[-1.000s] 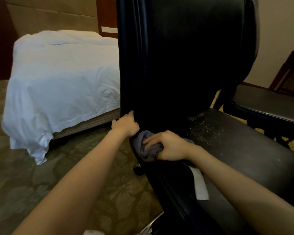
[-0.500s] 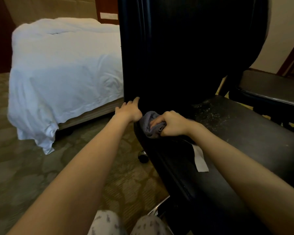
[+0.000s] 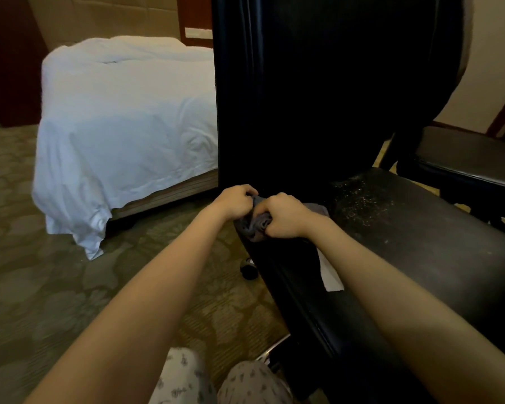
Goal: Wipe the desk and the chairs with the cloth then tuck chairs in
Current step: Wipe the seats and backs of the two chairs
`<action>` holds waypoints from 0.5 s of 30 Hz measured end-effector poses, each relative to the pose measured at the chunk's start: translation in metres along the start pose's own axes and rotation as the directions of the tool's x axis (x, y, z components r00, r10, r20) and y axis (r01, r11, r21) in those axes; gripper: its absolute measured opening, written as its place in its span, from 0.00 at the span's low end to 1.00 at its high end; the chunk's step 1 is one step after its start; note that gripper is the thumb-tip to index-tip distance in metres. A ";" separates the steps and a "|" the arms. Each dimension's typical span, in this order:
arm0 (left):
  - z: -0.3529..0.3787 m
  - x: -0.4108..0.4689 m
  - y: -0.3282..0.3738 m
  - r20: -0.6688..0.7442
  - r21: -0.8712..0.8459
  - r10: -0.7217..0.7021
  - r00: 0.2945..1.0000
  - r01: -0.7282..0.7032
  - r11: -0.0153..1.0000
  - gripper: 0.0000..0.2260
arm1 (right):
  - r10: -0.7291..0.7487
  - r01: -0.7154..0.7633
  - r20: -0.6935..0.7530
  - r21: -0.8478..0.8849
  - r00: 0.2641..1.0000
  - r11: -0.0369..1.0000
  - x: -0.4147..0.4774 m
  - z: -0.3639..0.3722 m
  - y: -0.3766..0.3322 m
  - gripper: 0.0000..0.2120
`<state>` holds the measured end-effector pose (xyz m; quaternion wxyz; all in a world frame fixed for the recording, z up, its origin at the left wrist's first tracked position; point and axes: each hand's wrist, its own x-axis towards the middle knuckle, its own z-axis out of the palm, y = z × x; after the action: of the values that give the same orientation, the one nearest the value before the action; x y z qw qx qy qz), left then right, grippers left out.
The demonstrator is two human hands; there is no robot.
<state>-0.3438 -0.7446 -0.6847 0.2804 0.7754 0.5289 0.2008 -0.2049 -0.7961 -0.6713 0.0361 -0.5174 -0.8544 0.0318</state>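
A black leather chair fills the middle, its tall backrest upright and its seat running to the right, speckled with dust near the back. A grey cloth is bunched at the seat's left rear corner. My left hand and my right hand both grip the cloth, knuckles close together. A white tag hangs on the seat's left side below my right forearm.
A bed with white bedding stands at the left on patterned carpet. A second black chair seat is at the right. A chair castor shows under the seat. My patterned trousers are at the bottom.
My left hand left the backrest edge and closed on the cloth beside my right hand. The view has tilted down a little, showing my knees.
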 end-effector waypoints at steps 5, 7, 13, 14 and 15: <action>0.010 -0.009 0.000 0.080 0.012 -0.014 0.997 0.013 1.000 0.13 | -0.093 0.092 0.084 0.008 0.992 0.996 -0.018 -0.004 0.004 0.14; 0.014 -0.013 0.002 0.118 0.007 -0.018 0.993 0.018 1.000 0.10 | -0.124 0.123 0.109 0.014 0.986 0.992 -0.025 -0.008 0.003 0.14; 0.014 -0.022 0.013 0.212 -0.077 -0.019 0.977 0.037 0.996 0.14 | -0.183 0.167 0.179 0.104 0.967 0.981 -0.060 -0.006 0.002 0.20; 0.015 -0.021 0.014 0.198 -0.089 -0.028 0.980 0.047 0.995 0.13 | -0.183 0.161 0.159 0.139 0.970 0.977 -0.064 -0.005 0.005 0.20; 0.015 -0.021 0.015 0.174 -0.098 -0.038 0.984 0.055 0.994 0.11 | -0.171 0.150 0.125 0.158 0.977 0.976 -0.065 -0.004 0.010 0.20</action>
<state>-0.3313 -0.7716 -0.6867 0.3691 0.7618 0.5098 0.1537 -0.1663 -0.8489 -0.6700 0.0177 -0.4390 -0.8892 0.1273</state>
